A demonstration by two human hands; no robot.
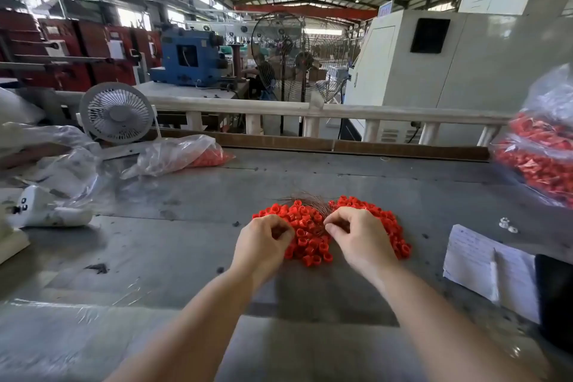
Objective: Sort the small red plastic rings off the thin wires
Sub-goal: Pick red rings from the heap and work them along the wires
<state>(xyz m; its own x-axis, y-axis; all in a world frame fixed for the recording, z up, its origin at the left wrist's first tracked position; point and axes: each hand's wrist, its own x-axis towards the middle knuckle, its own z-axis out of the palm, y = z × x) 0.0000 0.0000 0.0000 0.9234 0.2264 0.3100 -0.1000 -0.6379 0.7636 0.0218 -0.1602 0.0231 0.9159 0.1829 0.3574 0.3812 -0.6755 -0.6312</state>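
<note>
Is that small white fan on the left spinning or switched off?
Off, it seems: the fan shows each blade sharp and separate behind its grille, with no blur.

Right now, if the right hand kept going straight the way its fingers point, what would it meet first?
The right hand points left and slightly away, its fingers curled at the wires. Going straight on, it would likely meet the red rings piled between the hands, then the left hand. Depth is hard to judge.

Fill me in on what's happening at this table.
A person is working through a pile of small red rings on a grey table. Both the left hand and the right hand are curled over the pile, beside a bundle of thin wires. Bags of red parts lie nearby.
</note>
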